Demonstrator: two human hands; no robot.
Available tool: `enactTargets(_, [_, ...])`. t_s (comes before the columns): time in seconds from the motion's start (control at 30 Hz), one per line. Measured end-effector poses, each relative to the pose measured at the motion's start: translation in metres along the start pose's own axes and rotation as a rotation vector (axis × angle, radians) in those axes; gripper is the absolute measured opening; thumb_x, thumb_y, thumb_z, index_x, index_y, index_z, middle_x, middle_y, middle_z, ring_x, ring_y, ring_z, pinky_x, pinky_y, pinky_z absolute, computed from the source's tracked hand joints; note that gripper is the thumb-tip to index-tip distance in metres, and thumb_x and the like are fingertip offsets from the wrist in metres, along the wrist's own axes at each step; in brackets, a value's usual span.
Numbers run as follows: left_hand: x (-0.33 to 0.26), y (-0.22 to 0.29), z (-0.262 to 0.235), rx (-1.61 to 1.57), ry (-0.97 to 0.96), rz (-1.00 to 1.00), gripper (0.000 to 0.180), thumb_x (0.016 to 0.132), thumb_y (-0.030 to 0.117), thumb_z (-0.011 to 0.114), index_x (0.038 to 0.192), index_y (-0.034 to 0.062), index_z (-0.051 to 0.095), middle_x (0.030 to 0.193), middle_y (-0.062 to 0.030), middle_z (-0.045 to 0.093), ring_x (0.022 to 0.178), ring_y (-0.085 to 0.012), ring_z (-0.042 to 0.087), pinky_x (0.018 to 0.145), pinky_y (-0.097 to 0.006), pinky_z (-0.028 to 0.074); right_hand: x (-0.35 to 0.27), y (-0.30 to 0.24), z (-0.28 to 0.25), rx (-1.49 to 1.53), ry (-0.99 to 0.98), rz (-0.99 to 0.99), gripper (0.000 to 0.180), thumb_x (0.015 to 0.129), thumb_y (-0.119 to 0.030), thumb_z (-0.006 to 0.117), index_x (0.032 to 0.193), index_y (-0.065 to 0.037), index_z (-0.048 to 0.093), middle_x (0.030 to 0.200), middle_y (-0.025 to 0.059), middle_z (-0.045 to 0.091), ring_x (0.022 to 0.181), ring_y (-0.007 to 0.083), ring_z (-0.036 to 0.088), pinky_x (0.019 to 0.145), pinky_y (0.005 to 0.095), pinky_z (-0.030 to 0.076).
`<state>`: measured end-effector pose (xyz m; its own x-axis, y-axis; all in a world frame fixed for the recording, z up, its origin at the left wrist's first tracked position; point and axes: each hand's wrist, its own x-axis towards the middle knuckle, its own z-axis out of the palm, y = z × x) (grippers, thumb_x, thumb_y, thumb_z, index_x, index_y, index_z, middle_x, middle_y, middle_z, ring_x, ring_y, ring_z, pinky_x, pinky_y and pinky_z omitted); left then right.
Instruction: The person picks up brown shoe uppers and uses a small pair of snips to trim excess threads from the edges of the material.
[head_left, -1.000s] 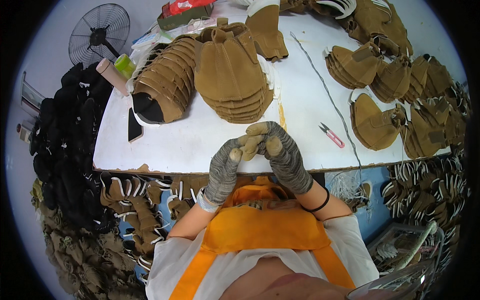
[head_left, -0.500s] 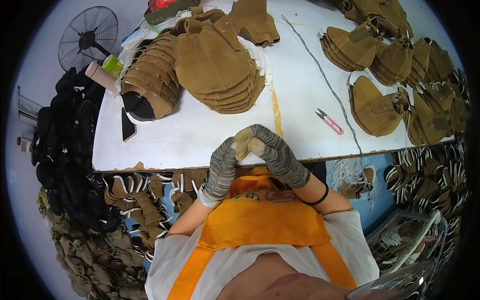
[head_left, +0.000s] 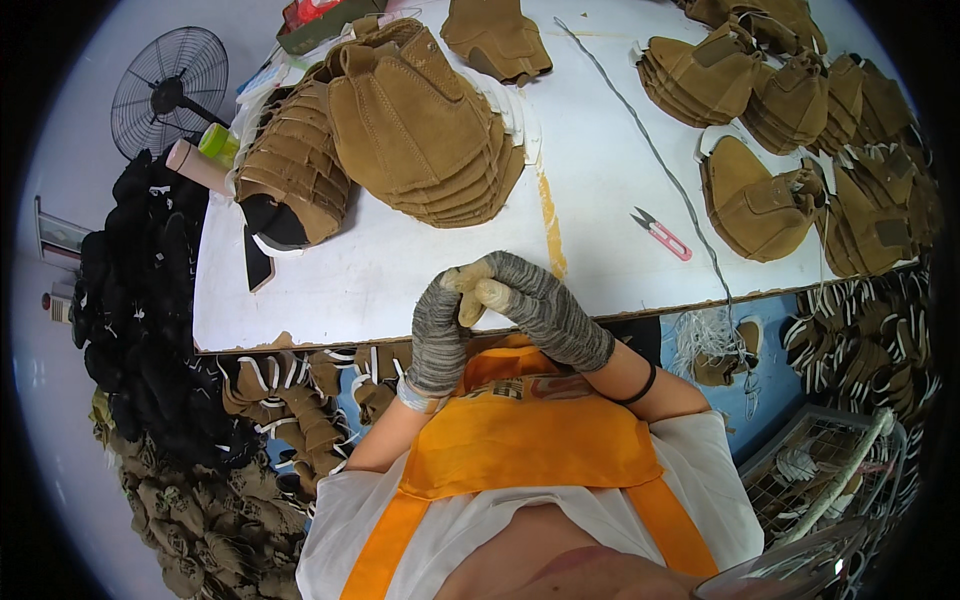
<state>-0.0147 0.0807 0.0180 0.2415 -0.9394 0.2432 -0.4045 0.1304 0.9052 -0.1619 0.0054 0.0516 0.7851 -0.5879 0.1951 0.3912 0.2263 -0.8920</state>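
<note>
Both hands wear dark grey knitted gloves with pale, coated fingertips, and they meet over the table's front edge. My left hand [head_left: 440,325] has its fingers bent against those of my right hand [head_left: 540,305]. The fingers of both are closed and pressed together; whatever lies between them, if anything, is hidden. Ahead of them sits a stack of brown suede shoe uppers [head_left: 415,130] with visible stitching. Thread snips [head_left: 662,235] with pink handles lie to the right of my hands, apart from them.
The white table [head_left: 350,300] carries another row of uppers [head_left: 295,165] at left, a dark phone-like slab [head_left: 259,268], a pink bottle [head_left: 197,166] and a grey cord [head_left: 640,120]. More uppers [head_left: 760,205] stand at right. A fan [head_left: 168,97] is at far left; a wire basket [head_left: 810,470] sits lower right.
The view has tilted and shifted slightly, so the table's contents sit a little differently in it. My hands stay pressed together, with only a slight movement of the fingers.
</note>
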Motion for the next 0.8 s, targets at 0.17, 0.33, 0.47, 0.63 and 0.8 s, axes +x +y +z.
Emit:
enactTargets(0.17, [-0.003, -0.012, 0.0, -0.401, 0.006, -0.251, 0.031, 0.104, 0.028, 0.042, 0.098, 0.0033, 0.059, 0.084, -0.0021, 0.059, 0.078, -0.0132, 0.057, 0.069, -0.028, 0.048, 0.001, 0.001, 0.003, -0.041, -0.018, -0.014, 0.031, 0.101, -0.023, 0.052, 0.117, 0.003, 0.058, 0.091, 0.0065, 0.065, 0.087, 0.0132, 0.061, 0.084, 0.0282, 0.05])
enactTargets(0.33, [-0.001, 0.021, -0.009, -0.382, -0.127, -0.368, 0.037, 0.101, 0.035, 0.05, 0.11, 0.0007, 0.062, 0.096, -0.0065, 0.066, 0.089, -0.0148, 0.061, 0.08, -0.027, 0.05, -0.002, -0.007, -0.005, -0.164, 0.025, -0.022, 0.033, 0.1, -0.027, 0.054, 0.113, 0.003, 0.059, 0.089, 0.0052, 0.064, 0.086, 0.013, 0.061, 0.083, 0.0276, 0.05])
enactTargets(0.47, [0.004, 0.032, -0.008, -0.465, -0.13, -0.289, 0.038, 0.097, 0.032, 0.06, 0.117, -0.0003, 0.064, 0.105, -0.0076, 0.068, 0.096, -0.0144, 0.062, 0.088, -0.027, 0.048, 0.0, -0.021, -0.01, -0.689, 0.229, -0.182, 0.028, 0.098, -0.025, 0.056, 0.107, 0.001, 0.058, 0.082, 0.0033, 0.059, 0.08, 0.0105, 0.058, 0.077, 0.024, 0.05])
enactTargets(0.63, [0.012, 0.033, -0.019, -0.292, 0.026, -0.055, 0.029, 0.095, 0.019, 0.063, 0.117, 0.001, 0.064, 0.108, -0.0102, 0.067, 0.101, -0.0176, 0.06, 0.093, -0.03, 0.046, -0.004, -0.025, -0.026, 0.347, 0.28, -0.117, 0.041, 0.095, -0.035, 0.061, 0.112, 0.002, 0.055, 0.083, 0.0072, 0.06, 0.085, 0.0177, 0.06, 0.087, 0.0331, 0.051])
enactTargets(0.8, [0.049, 0.042, -0.044, 0.199, 0.395, 0.452, 0.034, 0.089, 0.017, 0.068, 0.122, 0.0082, 0.063, 0.125, -0.0113, 0.058, 0.119, -0.0278, 0.052, 0.102, -0.039, 0.041, 0.016, -0.006, -0.046, -0.356, 0.447, -0.071, 0.067, 0.091, -0.039, 0.065, 0.137, 0.003, 0.04, 0.129, 0.0198, 0.052, 0.121, 0.0311, 0.05, 0.108, 0.0419, 0.039])
